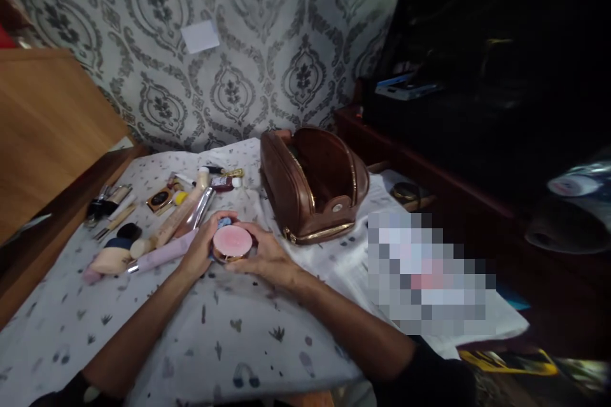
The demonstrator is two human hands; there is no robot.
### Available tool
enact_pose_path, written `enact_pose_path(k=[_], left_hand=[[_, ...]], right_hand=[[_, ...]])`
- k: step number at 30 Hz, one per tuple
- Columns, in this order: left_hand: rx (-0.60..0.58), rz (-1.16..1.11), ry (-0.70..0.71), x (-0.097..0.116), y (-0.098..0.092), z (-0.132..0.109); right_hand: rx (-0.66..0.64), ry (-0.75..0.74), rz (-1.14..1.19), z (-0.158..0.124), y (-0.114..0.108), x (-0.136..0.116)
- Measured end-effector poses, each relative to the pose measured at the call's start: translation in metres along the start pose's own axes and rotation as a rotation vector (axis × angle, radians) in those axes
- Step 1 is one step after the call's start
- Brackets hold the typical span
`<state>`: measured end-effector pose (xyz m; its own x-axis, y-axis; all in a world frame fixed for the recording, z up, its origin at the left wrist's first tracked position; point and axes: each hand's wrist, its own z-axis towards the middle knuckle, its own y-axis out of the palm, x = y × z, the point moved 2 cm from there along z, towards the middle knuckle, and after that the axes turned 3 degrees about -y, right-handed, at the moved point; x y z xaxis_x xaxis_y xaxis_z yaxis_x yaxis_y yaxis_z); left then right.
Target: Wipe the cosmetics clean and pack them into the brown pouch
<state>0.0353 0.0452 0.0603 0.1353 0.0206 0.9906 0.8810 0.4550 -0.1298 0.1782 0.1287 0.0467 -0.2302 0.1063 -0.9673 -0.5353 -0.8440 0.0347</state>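
Note:
Both my hands hold a round pink compact (231, 241) just above the white patterned cloth (229, 337). My left hand (203, 247) grips its left side, fingers curled round the rim. From the right, my right hand (265, 254) wraps round it, with the thumb on the near edge. An open brown leather cosmetic bag (312, 184) stands right behind the compact. To the left of my hands lie a pale pink tube (165, 254) and a beige tube (179, 216).
Several brushes, small bottles and a sponge (112, 259) are spread over the left of the cloth. A wooden panel (48, 127) rises at the left. Dark wooden furniture (429, 172) runs along the right. A blurred patch covers something beside the bag.

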Motion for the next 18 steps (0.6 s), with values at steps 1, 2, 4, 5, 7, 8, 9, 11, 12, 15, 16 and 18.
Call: enact_pose_path(k=[1,2,4,5,7,8,9,11,12,15,16,18], left_hand=[[-0.016,0.023,0.026,-0.001,-0.001,-0.001],[-0.029,0.051,0.053,-0.001,-0.001,-0.002],[-0.038,0.094,0.103,-0.002,-0.002,-0.004],[-0.037,0.104,0.119,-0.002,-0.003,-0.004],[-0.032,0.128,0.135,-0.001,-0.001,-0.006],[-0.027,0.139,0.132,0.000,0.000,-0.007],[-0.021,0.145,0.122,0.001,0.001,-0.007],[-0.011,0.155,0.085,0.003,0.004,-0.009],[-0.007,0.159,0.067,0.004,0.006,-0.010],[-0.003,0.190,0.033,0.007,0.007,-0.011],[-0.005,0.201,0.032,0.007,0.006,-0.011],[-0.009,0.207,0.048,0.007,0.003,-0.009]], right_hand=[[0.010,0.006,-0.003,0.000,0.000,-0.001],[0.020,0.008,-0.010,-0.001,0.000,-0.001],[0.050,-0.002,-0.021,-0.002,0.001,-0.001],[0.072,-0.009,-0.020,-0.002,0.001,0.000],[0.131,-0.011,-0.026,-0.003,0.000,0.003],[0.162,-0.001,-0.037,-0.003,-0.001,0.005],[0.189,0.015,-0.050,-0.003,-0.002,0.007],[0.222,0.041,-0.089,-0.002,-0.004,0.008],[0.225,0.046,-0.112,-0.002,-0.005,0.008],[0.195,0.043,-0.176,-0.001,-0.006,0.003],[0.181,0.043,-0.179,-0.001,-0.006,0.001],[0.151,0.052,-0.136,0.000,-0.006,-0.001]])
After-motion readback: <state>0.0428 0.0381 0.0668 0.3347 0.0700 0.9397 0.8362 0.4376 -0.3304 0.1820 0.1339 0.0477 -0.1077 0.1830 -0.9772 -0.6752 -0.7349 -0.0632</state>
